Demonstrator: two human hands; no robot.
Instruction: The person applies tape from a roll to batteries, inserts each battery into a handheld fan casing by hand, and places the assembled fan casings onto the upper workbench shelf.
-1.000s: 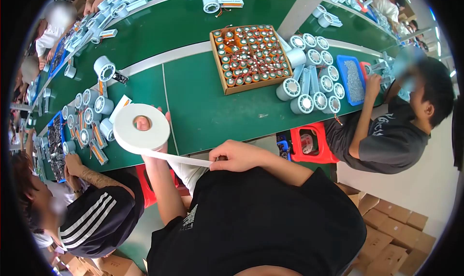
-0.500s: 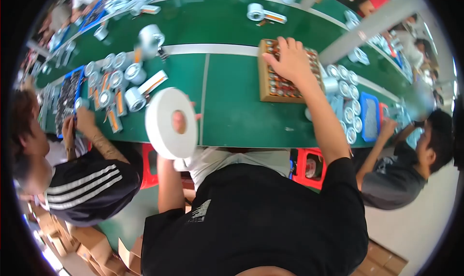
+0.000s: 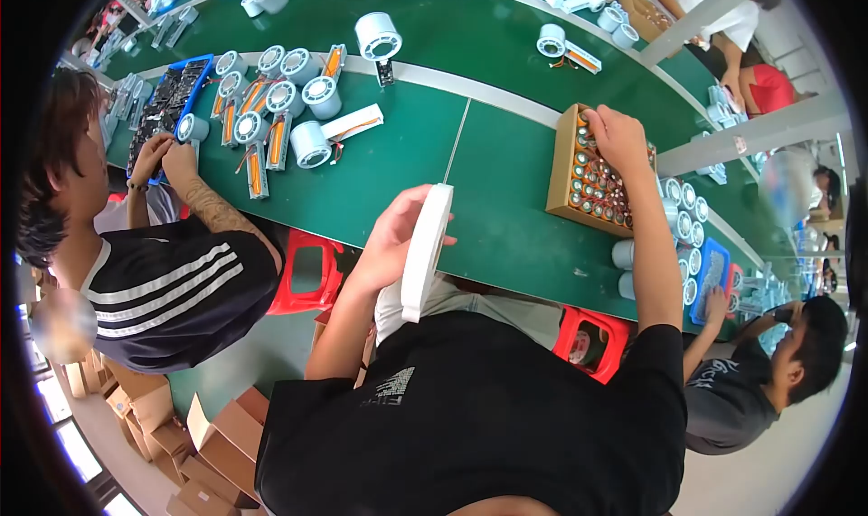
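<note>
Over carton (image 3: 562, 161) of cells (image 3: 589, 190), right hand (image 3: 621, 138), fingers curled, pinch unclear; tangled leads (image 3: 614, 191) could snag. Left hand (image 3: 392, 241) clasps tape roll (image 3: 424, 255); slack fingers could drop it.

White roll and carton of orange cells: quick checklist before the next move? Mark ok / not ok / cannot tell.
1. White roll held by the left hand: ok, turned nearly edge-on to the camera.
2. Right hand clear of the carton: not ok, it is over the far part.
3. Right hand gripping an orange cell: cannot tell, fingertips hidden.
4. Carton resting on the green table: ok.
5. Neighbours' hands away from the carton: ok, the striped-shirt neighbour's hands are well off to picture left; the other neighbour's hand is at the blue tray.
</note>
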